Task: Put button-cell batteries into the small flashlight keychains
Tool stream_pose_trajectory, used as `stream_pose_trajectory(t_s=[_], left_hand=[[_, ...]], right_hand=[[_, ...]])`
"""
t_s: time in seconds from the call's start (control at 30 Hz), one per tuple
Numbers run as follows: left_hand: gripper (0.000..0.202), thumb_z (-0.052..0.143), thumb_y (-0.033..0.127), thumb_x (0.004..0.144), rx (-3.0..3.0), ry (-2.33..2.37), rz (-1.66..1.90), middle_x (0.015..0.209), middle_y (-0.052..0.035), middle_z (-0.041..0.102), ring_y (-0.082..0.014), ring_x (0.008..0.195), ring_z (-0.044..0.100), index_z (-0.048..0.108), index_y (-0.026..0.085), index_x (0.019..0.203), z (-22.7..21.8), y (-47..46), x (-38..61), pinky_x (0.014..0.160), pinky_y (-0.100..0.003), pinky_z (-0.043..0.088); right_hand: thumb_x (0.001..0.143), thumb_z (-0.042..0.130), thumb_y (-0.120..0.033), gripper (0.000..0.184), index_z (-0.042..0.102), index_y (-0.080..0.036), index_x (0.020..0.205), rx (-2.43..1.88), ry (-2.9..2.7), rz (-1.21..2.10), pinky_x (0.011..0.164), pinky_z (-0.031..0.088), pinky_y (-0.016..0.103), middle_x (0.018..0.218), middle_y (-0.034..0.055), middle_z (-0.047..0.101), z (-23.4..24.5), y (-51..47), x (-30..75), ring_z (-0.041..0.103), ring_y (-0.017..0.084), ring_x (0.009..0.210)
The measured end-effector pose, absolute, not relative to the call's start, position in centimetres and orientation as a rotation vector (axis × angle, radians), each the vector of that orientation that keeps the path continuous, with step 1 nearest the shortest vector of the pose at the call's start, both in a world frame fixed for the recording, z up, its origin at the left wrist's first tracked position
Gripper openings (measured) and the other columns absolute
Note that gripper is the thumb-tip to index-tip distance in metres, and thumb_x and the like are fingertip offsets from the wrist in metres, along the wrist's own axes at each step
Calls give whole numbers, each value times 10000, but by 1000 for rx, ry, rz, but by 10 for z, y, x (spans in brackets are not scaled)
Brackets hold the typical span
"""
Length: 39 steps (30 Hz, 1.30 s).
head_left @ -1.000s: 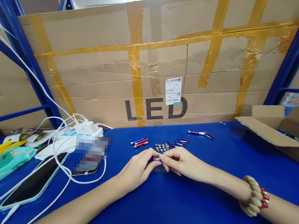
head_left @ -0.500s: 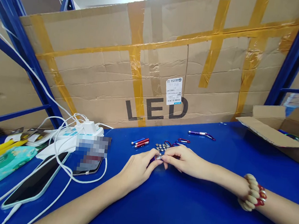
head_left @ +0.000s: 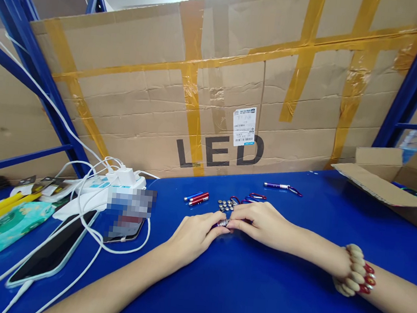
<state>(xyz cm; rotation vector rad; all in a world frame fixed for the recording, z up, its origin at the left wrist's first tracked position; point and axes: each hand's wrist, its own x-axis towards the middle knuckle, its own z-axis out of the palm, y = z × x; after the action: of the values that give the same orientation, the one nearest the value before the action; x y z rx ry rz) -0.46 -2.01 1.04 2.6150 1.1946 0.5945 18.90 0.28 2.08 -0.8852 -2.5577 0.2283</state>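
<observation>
My left hand [head_left: 194, 234] is closed around a small dark purple flashlight [head_left: 221, 223], its silver end pointing right between thumb and fingers. Against that silver end, the thumb and forefinger of my right hand [head_left: 257, 222] are pinched together; whatever they grip is hidden. Just beyond the hands lie several silver button cells [head_left: 225, 206]. Carabiner clips sit behind my right hand, among them a red one [head_left: 258, 196]. Left of the cells a red flashlight [head_left: 199, 199] and a blue one [head_left: 193, 196] lie side by side.
A purple flashlight with a clip [head_left: 276, 185] lies farther back. An open carton [head_left: 379, 185] stands at right. Phones, including a black-screened one [head_left: 52, 249], white cables and a power strip [head_left: 128, 183] crowd the left. A large cardboard sheet [head_left: 142, 115] walls the back.
Both hands stay together at the flashlight, which now lies more level, with its silver end turned toward my right fingers. The whole view has shifted slightly.
</observation>
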Motion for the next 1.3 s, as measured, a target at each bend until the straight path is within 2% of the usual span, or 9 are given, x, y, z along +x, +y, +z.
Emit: stream_pose_trajectory(t_s=[0.1,0.2,0.4,0.53,0.67,0.8,1.0,1.13,1.3], left_hand=[[185,381,362,904,2572,1159,624,950,33,635,-147,841,597,523,259,964,9,-19,-5,710,-235,434],[188,345,297,921,2560,1119,666,984,6,617,-149,880,582,500,240,1011,8,-16,-6,764,-254,437],[248,305,240,929,2578,1078,661,1061,-40,596,-168,972,545,511,206,1063,5,-11,-8,877,-315,414],[257,348,229,916,2627,1030,731,1010,-54,620,-173,911,567,552,186,1067,4,-11,-8,832,-306,439],[261,375,224,902,2759,980,834,816,-57,625,-156,721,565,591,159,1032,-1,-10,-11,687,-268,462],[290,346,213,906,2917,902,889,723,-57,599,-144,640,535,602,128,1013,-5,-9,-14,620,-259,445],[290,337,197,907,2975,881,951,743,-57,615,-131,650,546,606,145,1001,-6,-9,-15,628,-256,448],[278,355,192,900,2940,877,1004,765,-64,619,-141,675,558,600,139,1022,-5,-10,-13,646,-266,465],[272,365,214,899,2794,900,946,820,-73,626,-154,720,578,578,141,1052,-1,-17,-8,680,-267,491]], right_hand=[[904,372,-408,388,639,-202,713,-896,-2561,216,608,356,239,743,14,668,20,5,190,589,146,691],[905,377,-406,380,635,-199,718,-897,-2563,165,599,350,234,758,14,664,20,8,192,590,144,696],[910,344,-439,420,641,-198,735,-879,-2586,-123,513,291,221,766,27,647,19,12,198,588,135,661],[938,264,-403,479,654,-195,755,-775,-2637,-257,491,270,223,782,46,650,17,13,198,573,120,619],[943,262,-355,463,647,-183,752,-688,-2669,-253,486,276,236,775,59,651,13,13,197,552,120,576],[935,289,-361,442,643,-168,753,-713,-2658,-68,519,323,239,731,63,636,9,7,194,552,136,594],[918,319,-407,468,649,-155,702,-792,-2525,385,613,389,234,663,45,618,11,-1,186,548,134,621],[896,353,-450,495,651,-140,653,-825,-2471,574,566,386,215,535,14,560,16,-1,185,511,109,530],[869,377,-501,509,667,-118,703,-825,-2516,820,476,359,195,458,-22,481,26,4,192,441,76,411]])
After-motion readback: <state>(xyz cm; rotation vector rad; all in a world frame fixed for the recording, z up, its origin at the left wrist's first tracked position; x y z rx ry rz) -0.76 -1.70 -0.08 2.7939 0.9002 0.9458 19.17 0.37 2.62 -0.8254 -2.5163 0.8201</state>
